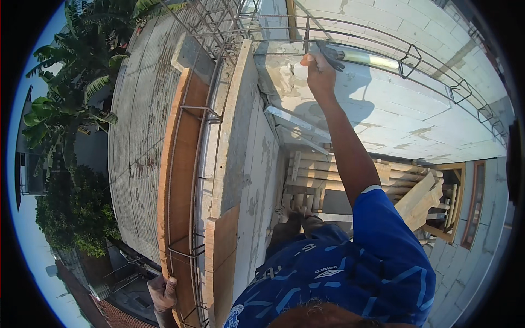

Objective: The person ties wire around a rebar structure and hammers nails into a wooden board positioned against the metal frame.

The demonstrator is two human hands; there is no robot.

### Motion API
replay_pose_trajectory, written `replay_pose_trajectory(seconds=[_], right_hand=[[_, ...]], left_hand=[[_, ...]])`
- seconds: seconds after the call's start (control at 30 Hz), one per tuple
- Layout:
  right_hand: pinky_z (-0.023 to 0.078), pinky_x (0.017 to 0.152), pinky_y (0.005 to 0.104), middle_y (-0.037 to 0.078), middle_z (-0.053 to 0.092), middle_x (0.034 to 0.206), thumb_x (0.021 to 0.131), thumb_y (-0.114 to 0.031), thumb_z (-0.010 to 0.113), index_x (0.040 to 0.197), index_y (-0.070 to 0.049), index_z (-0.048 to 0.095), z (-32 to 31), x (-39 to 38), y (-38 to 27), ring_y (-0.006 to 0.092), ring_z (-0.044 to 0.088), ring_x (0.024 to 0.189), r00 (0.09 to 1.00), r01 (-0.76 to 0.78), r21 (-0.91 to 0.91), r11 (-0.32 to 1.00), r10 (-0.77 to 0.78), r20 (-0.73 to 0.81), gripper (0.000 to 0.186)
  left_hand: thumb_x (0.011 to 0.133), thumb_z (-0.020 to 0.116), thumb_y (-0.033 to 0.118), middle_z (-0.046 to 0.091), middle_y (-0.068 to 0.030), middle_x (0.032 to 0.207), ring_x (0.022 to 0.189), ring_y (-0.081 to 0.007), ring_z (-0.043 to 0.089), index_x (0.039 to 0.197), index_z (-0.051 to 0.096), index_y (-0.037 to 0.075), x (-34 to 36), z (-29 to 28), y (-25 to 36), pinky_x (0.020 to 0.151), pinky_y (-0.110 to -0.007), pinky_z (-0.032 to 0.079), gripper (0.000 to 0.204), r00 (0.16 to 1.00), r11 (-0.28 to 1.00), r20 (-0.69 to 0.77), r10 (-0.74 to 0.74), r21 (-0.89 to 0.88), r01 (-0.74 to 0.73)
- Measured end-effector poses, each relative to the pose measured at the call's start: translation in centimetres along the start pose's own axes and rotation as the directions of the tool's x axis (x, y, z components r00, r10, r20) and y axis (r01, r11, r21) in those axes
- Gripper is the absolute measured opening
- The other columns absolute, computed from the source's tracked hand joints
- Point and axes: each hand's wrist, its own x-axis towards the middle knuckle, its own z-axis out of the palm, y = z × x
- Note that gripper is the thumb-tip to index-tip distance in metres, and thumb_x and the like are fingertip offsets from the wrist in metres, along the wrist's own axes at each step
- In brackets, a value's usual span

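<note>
Left forearm (164,318) and orange plywood (184,218), both cut off by the lower edge.

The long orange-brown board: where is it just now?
In the head view, the board runs left of centre, just right of the grey corrugated roof, with the left hand gripping its lower part.

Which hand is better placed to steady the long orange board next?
Left, probably: the left hand holds the orange board by its edge, while the right hand is beside the steel bars.
</note>
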Motion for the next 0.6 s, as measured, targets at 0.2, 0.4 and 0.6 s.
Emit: replay_pose_trajectory(seconds=[0.2,0.4,0.6], right_hand=[[0.051,0.078,0.0307,0.005,0.071,0.083,0.099,-0.022,0.054,0.099,-0.008,0.069,0.7,-0.3,0.2,0.0181,0.068,0.081,0.997,0.062,-0.013,0.998,-0.063,-0.054,0.021],[0.05,0.078,0.03,0.004,0.071,0.083,0.099,-0.022,0.055,0.098,-0.007,0.069,1.1,0.1,1.2,0.0152,0.066,0.079,0.999,0.009,0.034,0.999,-0.008,-0.043,0.021],[0.046,0.062,0.027,0.001,0.069,0.081,0.099,-0.023,0.055,0.098,-0.007,0.07,0.8,0.3,0.4,0.0087,0.054,0.063,0.997,-0.067,0.138,0.988,0.069,-0.015,0.022]], left_hand=[[0.091,0.068,0.043,0.043,-0.0088,0.049,0.046,-0.0146,0.037,0.061,0.05,-0.003,-0.1,-0.3,-0.7,0.045,-0.035,0.03,0.057,0.998,0.999,0.046,-0.039,0.028,0.037],[0.091,0.069,0.041,0.04,-0.0109,0.049,0.045,-0.0156,0.037,0.062,0.049,-0.001,0.1,-0.4,-0.7,0.045,-0.035,0.03,0.056,0.999,0.998,0.003,0.055,0.008,-0.055],[0.092,0.068,0.041,0.04,-0.0084,0.05,0.046,-0.0153,0.037,0.066,0.053,-0.002,0.5,-1.0,1.1,0.045,-0.034,0.032,0.053,0.999,0.999,0.045,0.029,0.042,-0.031]])
